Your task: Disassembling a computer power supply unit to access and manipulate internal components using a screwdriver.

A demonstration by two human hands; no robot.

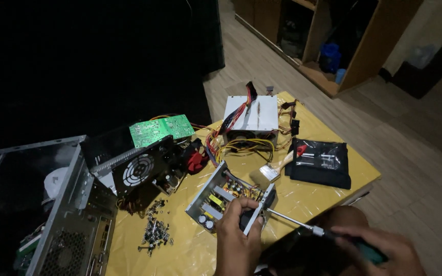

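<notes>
open silver PSU case (229, 198), circuit board w/ capacitors exposed, tilted on yellow table, screwdriver (303, 226) tip at its side

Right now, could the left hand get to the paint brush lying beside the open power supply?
Probably yes. The paint brush lies uncovered on the yellow table, just beyond the open power supply that the left hand grips. Nothing stands between them, but the hand would have to let go first.
</notes>
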